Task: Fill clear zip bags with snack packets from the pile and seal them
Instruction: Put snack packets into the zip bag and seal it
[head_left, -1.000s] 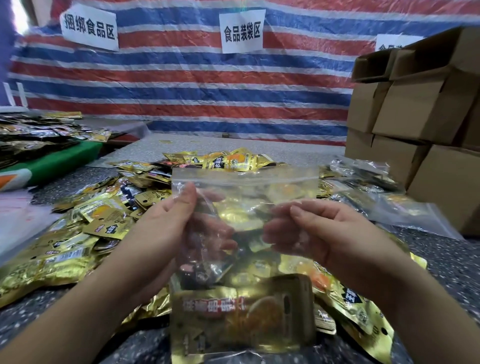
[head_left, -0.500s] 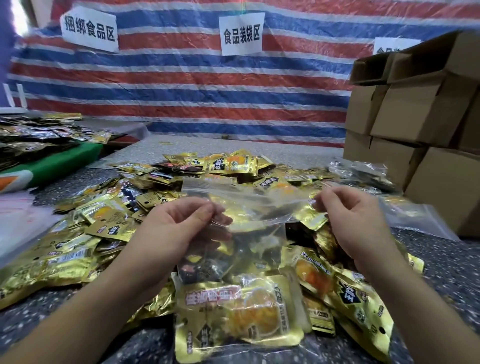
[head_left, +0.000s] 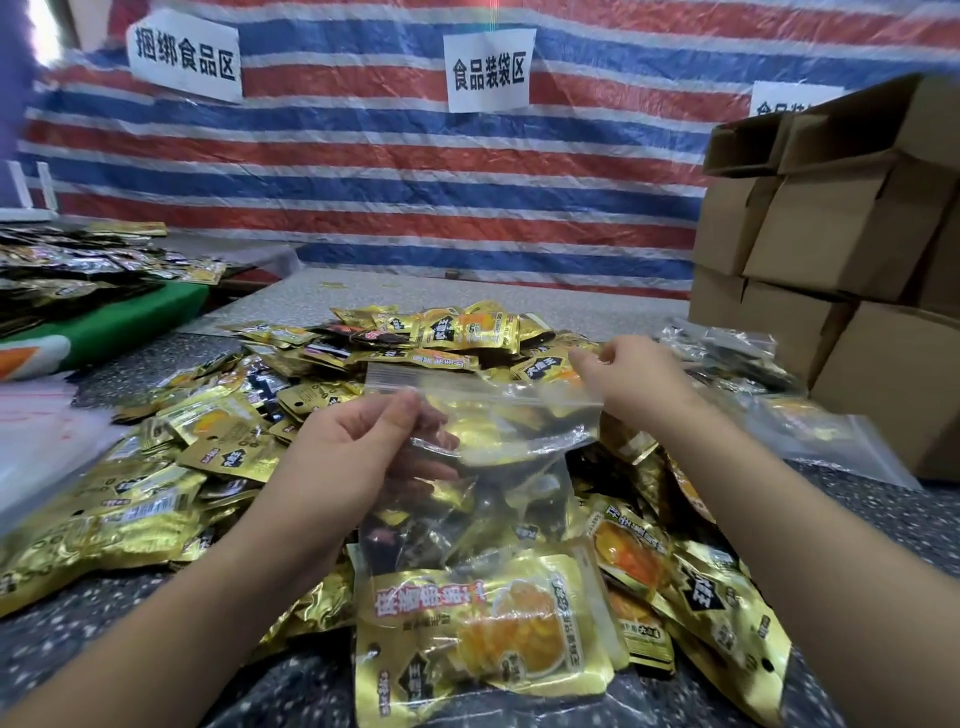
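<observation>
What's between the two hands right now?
In the head view, the zip bag's top edge spans from the left hand to the right hand, above the packet pile.

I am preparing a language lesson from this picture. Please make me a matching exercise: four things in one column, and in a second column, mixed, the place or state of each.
Things:
1. clear zip bag
2. cardboard boxes
3. white paper sign
4. snack packet with orange picture

Places or states:
A. stacked at the right edge of the table
B. lying inside the bottom of the bag
C. hanging on the striped tarp at the back
D. held up by the left hand and the right hand

Pairs: 1-D, 2-A, 3-C, 4-B
</observation>
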